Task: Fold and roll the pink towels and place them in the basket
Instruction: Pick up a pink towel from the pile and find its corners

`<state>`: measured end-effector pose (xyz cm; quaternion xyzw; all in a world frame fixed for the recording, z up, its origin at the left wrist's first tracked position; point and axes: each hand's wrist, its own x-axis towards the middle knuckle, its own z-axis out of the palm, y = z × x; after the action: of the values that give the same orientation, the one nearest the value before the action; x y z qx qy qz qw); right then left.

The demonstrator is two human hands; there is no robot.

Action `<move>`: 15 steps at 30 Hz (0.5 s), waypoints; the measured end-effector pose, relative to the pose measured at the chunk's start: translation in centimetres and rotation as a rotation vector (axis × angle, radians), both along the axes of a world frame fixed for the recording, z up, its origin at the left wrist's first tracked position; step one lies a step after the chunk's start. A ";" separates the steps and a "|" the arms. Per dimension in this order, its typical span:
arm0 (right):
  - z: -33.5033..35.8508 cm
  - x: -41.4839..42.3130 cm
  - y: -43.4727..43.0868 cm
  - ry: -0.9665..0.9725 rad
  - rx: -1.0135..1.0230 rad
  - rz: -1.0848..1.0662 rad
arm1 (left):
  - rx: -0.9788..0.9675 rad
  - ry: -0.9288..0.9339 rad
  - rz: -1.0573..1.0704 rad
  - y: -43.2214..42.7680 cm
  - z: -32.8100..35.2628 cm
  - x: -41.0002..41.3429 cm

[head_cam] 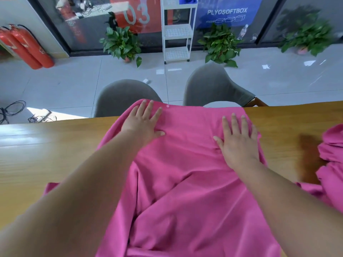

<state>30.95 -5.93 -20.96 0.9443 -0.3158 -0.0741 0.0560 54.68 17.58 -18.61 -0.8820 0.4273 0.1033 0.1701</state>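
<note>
The pink towel [185, 182] lies spread on the bench [46, 154] directly in front of me. Its long axis runs from my side straight away towards the far edge of the bench, and its far end reaches that edge. The fabric is smooth and plain. It is flat under my hands and creased into long diagonal folds in the near half.

My left hand [143, 125] rests palm down on the far left part of the towel, fingers [146, 108] straight and spread, tips near the far hem. My right hand [239, 143] rests palm down on the far right part, its fingers likewise straight and slightly spread. Neither hand pinches the fabric.

More pink cloth [332, 145] lies bunched at the right end of the bench, apart from the towel. The bench top is light wood with a visible grain.

Beyond the bench stand two grey chairs [126, 95] with rounded backs on a pale tiled floor. Behind them are a white wheeled rack [177, 32] with perforated shelves, leafy potted plants [121, 43] and red fire extinguishers [27, 47]. A blue sign [227, 11] reads "PLYOSOFTBOX"; a red panel [136, 13] shows "03".
</note>
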 end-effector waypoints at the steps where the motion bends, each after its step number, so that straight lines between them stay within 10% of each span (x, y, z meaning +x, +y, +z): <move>1: 0.4 -0.5 1.6 -0.037 0.008 -0.024 | -0.065 0.024 0.068 0.0 0.0 -1.8; 6: 0.5 -6.8 11.8 -0.253 0.126 -0.035 | -0.443 0.128 0.221 4.4 -1.8 -13.5; 15: 0.0 -23.9 23.9 -0.097 0.246 -0.042 | -0.400 0.132 0.152 16.6 -2.1 -28.5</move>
<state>7.03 17.92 -20.92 0.9396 -0.3265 -0.0677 -0.0771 26.15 34.17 -20.72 -0.9191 0.3818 0.0867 -0.0449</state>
